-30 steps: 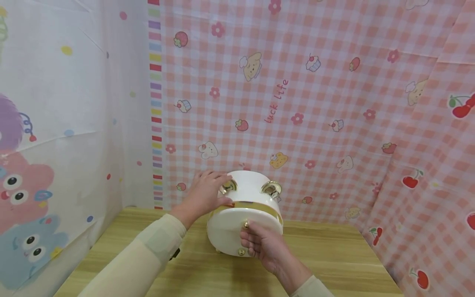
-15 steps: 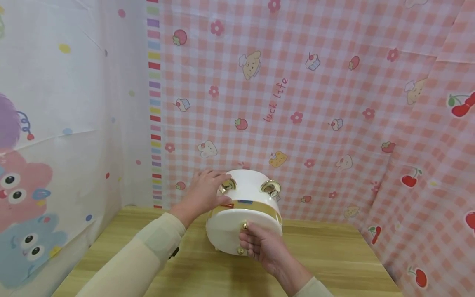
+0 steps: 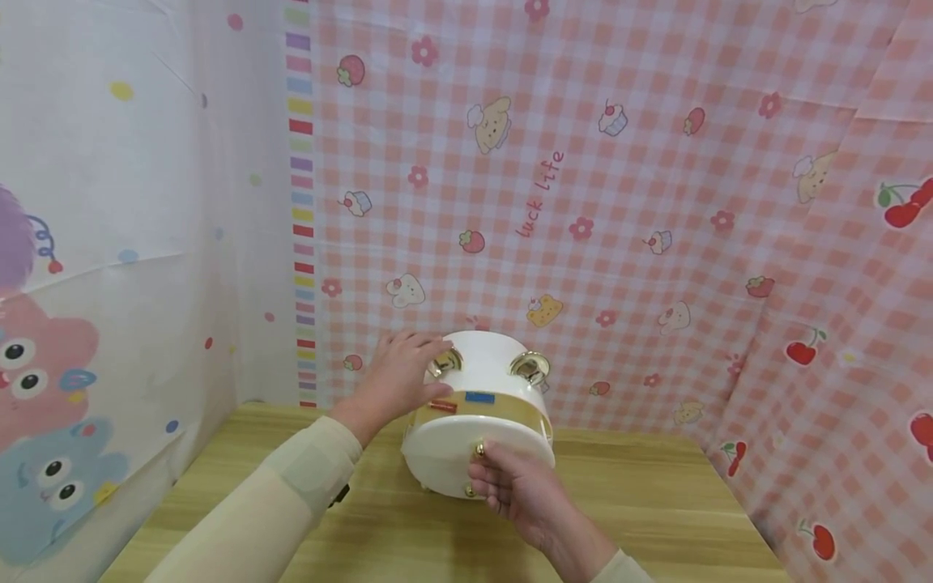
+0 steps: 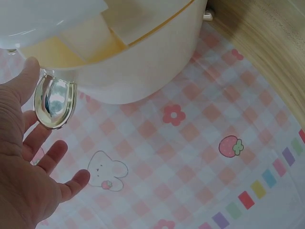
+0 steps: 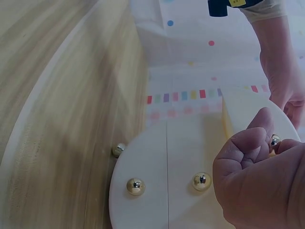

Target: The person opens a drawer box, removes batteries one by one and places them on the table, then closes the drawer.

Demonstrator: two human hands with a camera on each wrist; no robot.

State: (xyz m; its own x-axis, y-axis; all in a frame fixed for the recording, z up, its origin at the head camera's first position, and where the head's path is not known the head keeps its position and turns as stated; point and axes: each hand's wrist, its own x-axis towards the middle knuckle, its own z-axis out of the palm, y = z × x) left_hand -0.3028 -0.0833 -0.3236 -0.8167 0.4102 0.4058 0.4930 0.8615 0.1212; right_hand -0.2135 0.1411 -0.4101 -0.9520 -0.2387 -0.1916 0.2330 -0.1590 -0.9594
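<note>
A white rounded box [image 3: 487, 356] with gold ear-shaped trims [image 3: 530, 367] stands on the wooden table. My right hand [image 3: 526, 495] pinches the upper gold knob [image 5: 275, 140] on its front between thumb and fingers. The upper drawer [image 3: 440, 452] stands partly pulled out, with a red piece [image 3: 443, 406] and a blue piece [image 3: 479, 397] visible at the opening. On the left side, my left hand [image 3: 397, 379] steadies the box beside the left gold ear [image 4: 55, 101], thumb near the drawer opening and fingers extended behind the ear.
Lower gold knobs [image 5: 136, 186] sit on the box's front. The wooden table [image 3: 634, 502] extends to both sides. A pink checked cloth [image 3: 634, 283] hangs close behind the box, with a white printed cloth [image 3: 146, 324] to the left.
The upper drawer has come further out towards me with my right hand on its knob. The blue and red pieces show more clearly now. My left hand stays at the box's side.
</note>
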